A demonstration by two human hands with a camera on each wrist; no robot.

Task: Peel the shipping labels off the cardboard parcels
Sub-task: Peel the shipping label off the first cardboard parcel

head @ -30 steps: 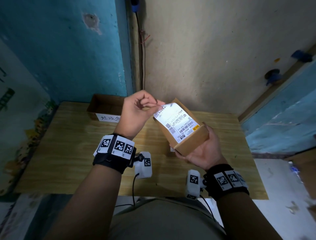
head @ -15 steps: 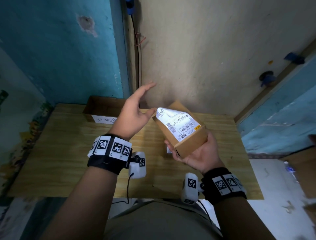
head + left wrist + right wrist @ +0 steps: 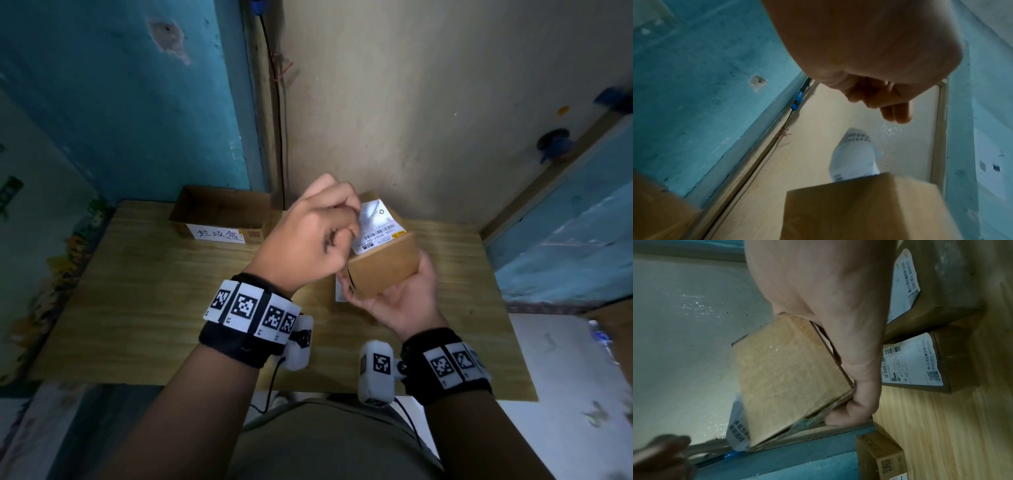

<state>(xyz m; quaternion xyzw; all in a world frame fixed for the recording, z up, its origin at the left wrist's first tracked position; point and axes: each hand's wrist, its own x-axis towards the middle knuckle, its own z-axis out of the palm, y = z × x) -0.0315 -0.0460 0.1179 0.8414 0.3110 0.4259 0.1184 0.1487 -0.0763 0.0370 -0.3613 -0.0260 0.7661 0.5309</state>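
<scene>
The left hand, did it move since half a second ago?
Yes. The left hand went from open beside the parcel to curled over its label.

Illumination is dim throughout, with heavy vignetting at the head view's corners and curved wall lines from wide-angle distortion. Specular glare marks the cream wall (image 3: 692, 305) in the right wrist view. Motion blur softens the cardboard parcel (image 3: 869, 209) and the label (image 3: 854, 155).
</scene>
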